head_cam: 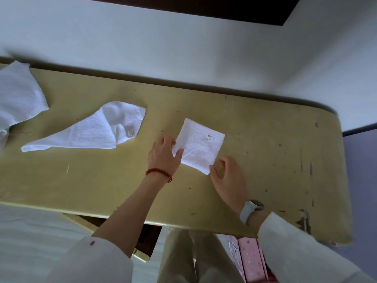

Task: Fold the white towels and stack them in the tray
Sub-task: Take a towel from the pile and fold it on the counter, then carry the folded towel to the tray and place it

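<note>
Folded towel [199, 145], a small square at mid-table [265, 160]. Left hand [163, 157] pinches its left edge; right hand [228, 176], fingers loosely spread, touches the near corner. Folding looks complete; next, lifting it to a tray, not visible. Unfolded towel [91, 129] waits leftward.

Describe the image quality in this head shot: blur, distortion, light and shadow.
Head view: wide-angle bending curves the table edges; motion smear softens the frame's borders and the left towels; soft, even light, with a dark shadow band along the table's far edge; the folded towel and both hands, left hand, right hand, stay fairly sharp.
</note>
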Demonstrator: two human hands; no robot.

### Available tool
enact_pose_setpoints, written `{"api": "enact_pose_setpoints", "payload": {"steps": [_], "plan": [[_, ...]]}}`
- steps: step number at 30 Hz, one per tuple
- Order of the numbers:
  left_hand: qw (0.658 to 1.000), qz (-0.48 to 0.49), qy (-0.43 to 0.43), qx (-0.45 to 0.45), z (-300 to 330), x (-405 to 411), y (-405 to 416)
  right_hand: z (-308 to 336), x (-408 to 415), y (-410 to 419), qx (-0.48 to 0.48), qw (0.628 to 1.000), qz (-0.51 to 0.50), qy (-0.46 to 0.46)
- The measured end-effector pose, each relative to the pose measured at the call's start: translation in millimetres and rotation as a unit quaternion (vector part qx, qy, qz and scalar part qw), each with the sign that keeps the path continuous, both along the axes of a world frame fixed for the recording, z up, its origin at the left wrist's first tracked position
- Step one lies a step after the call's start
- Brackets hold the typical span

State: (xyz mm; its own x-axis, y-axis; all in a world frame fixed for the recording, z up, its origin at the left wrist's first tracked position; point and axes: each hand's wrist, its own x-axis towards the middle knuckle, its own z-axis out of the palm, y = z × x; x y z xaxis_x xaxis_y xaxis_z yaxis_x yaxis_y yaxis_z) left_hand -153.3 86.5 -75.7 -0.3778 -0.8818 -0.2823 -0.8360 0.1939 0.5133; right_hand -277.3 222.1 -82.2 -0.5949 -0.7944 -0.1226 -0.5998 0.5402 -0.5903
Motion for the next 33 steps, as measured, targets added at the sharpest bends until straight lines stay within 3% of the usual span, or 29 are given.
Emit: {"api": "enact_pose_setpoints", "payload": {"steps": [2, 7, 10, 13, 16, 20, 22, 26, 28, 30, 33], "plan": [[0.999, 0.043, -0.010, 0.025, 1, -4, -1, 2, 11, -8, 0.074, 0.977, -0.124, -0.157], [0.987, 0.089, -0.090, 0.098, 4, -19, -8, -4, 4, -43, 0.049, 0.956, -0.209, -0.202], [0.976, 0.128, -0.074, 0.160, 3, -25, -14, -8, -2, -62, 0.082, 0.921, -0.277, -0.261], [0.967, 0.114, -0.080, 0.214, 5, -26, -16, -4, -4, -71, 0.125, 0.894, -0.299, -0.311], [0.971, 0.073, -0.080, 0.212, 4, -23, -15, 1, -7, -75, 0.130, 0.887, -0.291, -0.334], [0.986, 0.051, -0.017, 0.160, 3, -18, -6, 9, 3, -77, 0.067, 0.930, -0.245, -0.267], [0.986, 0.047, 0.011, 0.159, 3, -18, -5, 13, 3, -77, 0.039, 0.926, -0.250, -0.279], [0.972, 0.070, 0.106, 0.200, 1, -14, -6, 9, -13, -86, 0.034, 0.830, -0.347, -0.436], [0.956, 0.103, 0.178, 0.209, 5, -7, -5, 13, -15, -89, 0.023, 0.809, -0.344, -0.477], [0.929, 0.143, 0.248, 0.234, 12, 5, -5, 20, -10, -94, 0.016, 0.823, -0.302, -0.480], [0.877, 0.199, 0.331, 0.285, 31, 39, -9, 45, 14, -110, -0.028, 0.913, -0.146, -0.380]]}}
